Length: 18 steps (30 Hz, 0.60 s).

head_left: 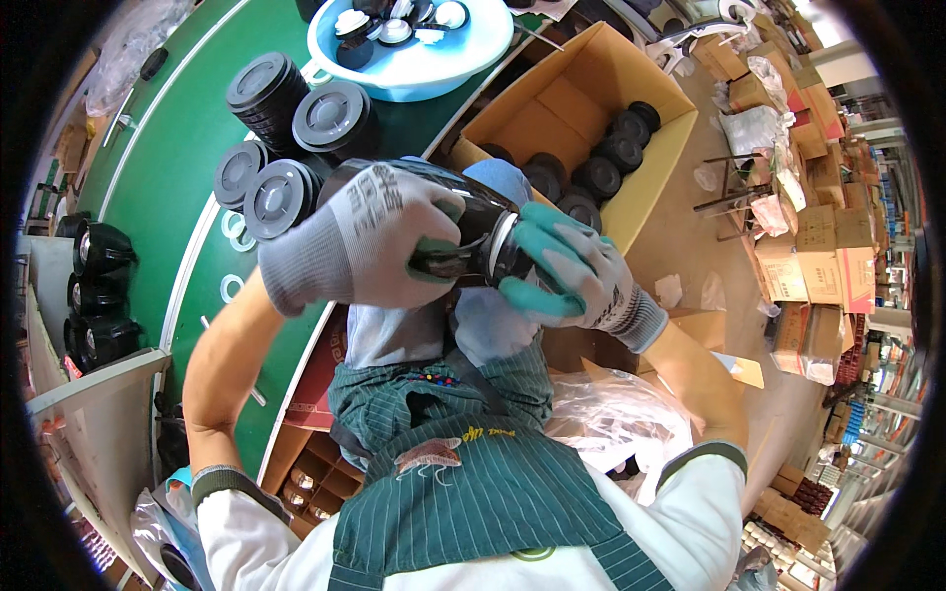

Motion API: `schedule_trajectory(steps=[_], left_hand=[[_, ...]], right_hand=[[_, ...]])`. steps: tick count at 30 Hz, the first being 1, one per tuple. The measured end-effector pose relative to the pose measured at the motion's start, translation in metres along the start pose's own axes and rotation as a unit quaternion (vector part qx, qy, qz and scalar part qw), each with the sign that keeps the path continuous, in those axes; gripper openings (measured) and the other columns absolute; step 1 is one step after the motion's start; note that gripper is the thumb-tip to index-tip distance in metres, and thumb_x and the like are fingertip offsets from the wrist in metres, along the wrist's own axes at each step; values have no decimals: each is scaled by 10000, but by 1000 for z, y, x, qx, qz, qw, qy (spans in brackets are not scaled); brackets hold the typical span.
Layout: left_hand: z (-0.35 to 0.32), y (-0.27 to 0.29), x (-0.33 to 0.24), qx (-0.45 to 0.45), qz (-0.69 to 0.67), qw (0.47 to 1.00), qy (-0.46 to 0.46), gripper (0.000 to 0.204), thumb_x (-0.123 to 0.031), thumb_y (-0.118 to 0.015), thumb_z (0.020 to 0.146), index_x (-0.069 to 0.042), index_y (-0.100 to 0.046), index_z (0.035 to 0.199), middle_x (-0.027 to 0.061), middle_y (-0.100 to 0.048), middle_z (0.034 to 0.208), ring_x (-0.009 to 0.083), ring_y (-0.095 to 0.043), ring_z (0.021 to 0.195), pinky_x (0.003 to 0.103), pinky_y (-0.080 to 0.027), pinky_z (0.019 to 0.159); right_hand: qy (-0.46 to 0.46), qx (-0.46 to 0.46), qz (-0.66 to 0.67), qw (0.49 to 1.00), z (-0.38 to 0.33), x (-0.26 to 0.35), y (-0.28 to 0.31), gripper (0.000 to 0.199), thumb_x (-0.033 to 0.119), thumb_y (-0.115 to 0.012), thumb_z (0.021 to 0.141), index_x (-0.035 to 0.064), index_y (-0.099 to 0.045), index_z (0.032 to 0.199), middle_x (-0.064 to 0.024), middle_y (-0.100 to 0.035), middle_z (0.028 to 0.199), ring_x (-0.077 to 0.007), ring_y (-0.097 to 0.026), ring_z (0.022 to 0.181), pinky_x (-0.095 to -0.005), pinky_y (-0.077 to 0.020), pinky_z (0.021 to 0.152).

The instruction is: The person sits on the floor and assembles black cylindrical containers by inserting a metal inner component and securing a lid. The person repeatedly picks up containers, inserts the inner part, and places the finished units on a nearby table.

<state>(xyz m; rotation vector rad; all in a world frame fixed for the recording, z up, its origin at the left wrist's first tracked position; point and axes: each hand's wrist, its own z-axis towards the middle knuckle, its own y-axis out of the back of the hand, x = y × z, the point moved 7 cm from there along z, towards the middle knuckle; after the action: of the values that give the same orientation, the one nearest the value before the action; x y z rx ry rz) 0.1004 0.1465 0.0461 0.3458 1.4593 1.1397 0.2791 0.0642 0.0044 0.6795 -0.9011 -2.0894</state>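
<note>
Both my hands wear grey knit gloves with green palms, and between them a glossy black jug (478, 202) lies on its side above my lap. My left hand (389, 236) is closed around the jug at its handle side, near the neck. At the neck a white ring (501, 241) shows, with a black cap (510, 261) beyond it. My right hand (572, 266) has its fingers wrapped round that cap. Much of the jug's body is hidden behind my left hand.
Stacks of black round discs (335, 116) and some white rings (233, 286) lie on the green table (192, 128). Behind them sits a light blue basin (414, 84) of black and white parts. An open cardboard box (631, 212) with black discs stands right; black glossy pots (103, 295) are at left.
</note>
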Motion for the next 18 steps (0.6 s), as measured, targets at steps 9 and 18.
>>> schedule_trajectory(steps=[9, 18], left_hand=[[-15, -11, 52, 155, -181, 971, 0, 620, -243, -991, 635, -52, -647, 1114, 173, -673, 1146, 308, -699, 985, 388, -575, 854], [-47, 7, -6, -127, -124, 979, 103, 292, -218, -834, 718, 5, -672, 813, 145, -613, 811, 312, -628, 672, 378, -500, 646]], right_hand=[[102, 83, 174, 976, 38, 16, 27, 392, 270, -656, 893, 327, -674, 1280, -49, -631, 1413, -223, -652, 1248, -322, -552, 962], [-219, 124, 30, 967, 31, -33, 50, 526, 232, -679, 923, 152, -600, 1437, -165, -490, 1541, -345, -536, 1374, -459, -512, 1074]])
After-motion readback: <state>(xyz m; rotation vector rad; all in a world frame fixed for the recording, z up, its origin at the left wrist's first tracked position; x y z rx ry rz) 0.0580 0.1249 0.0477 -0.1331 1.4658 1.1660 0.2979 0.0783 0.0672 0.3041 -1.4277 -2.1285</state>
